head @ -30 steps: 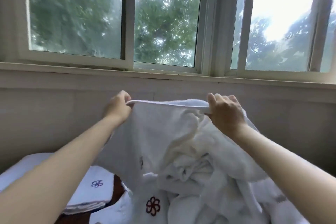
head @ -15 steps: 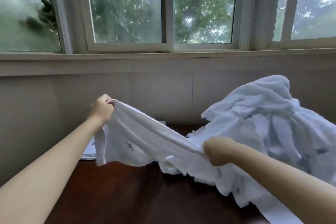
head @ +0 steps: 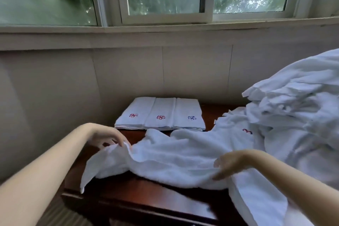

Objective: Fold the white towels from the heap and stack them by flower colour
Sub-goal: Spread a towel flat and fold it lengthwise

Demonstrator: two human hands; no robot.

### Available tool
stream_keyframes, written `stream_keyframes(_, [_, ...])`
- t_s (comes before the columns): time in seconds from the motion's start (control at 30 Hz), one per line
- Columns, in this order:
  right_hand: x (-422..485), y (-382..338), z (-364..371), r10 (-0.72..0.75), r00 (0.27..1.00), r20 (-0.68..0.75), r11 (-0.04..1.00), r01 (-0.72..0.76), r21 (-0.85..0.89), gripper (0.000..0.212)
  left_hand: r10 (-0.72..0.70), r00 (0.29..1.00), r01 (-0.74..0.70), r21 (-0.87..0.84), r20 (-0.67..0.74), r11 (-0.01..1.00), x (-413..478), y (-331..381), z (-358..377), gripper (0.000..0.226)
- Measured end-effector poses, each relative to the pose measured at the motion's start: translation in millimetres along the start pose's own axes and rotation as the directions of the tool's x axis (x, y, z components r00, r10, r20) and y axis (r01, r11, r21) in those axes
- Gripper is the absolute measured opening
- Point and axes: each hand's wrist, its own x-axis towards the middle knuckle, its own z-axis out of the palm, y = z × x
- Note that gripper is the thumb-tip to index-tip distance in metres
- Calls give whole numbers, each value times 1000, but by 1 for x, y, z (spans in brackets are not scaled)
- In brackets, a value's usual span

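Now the towel [head: 176,156] is down, sprawled crumpled across the dark wooden bench [head: 139,202], one end drooping off the front left edge and the other running right toward the heap [head: 297,115]. The left hand [head: 105,136] has its fingertips on a raised ridge of cloth at the towel's left end; it looks like a light pinch there, though motion blur leaves it unclear whether the grip is truly closed. The right hand [head: 232,163] hovers over the near edge, fingers spread wide and loosely bent, clamping nothing that I can see.

This is soft, floppy terry: light, not slippery, nothing to break, but it sags and bunches wherever it goes unsupported. My call is to take it by two corners of one short hem, pull it taut, then smooth it flat before any fold.

Behind it, three folded stacks [head: 159,113] sit side by side against the wall: two showing red flowers, the right one a blue flower.

Half a second ago both hands were fisted on this towel, stretching it taut above the bench. Since then it has dropped onto the wood, the right hand has let go, and the view has tipped down to reveal the stacks.
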Motion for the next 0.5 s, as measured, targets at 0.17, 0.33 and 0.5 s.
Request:
stream_keyframes(0.17, [27,39,10,25,401,-916,983,-176,-50,30,123,992,-120,80,-30,990,45,13,55,56])
stream_keyframes(0.33, [10,129,12,369,266,-891,880,-408,242,59,478,844,-504,-51,-244,862,112,86,120,47])
stream_keyframes(0.5, [-9,189,30,607,520,-601,780,-533,327,109,668,683,-604,284,-297,744,187,202,189,67])
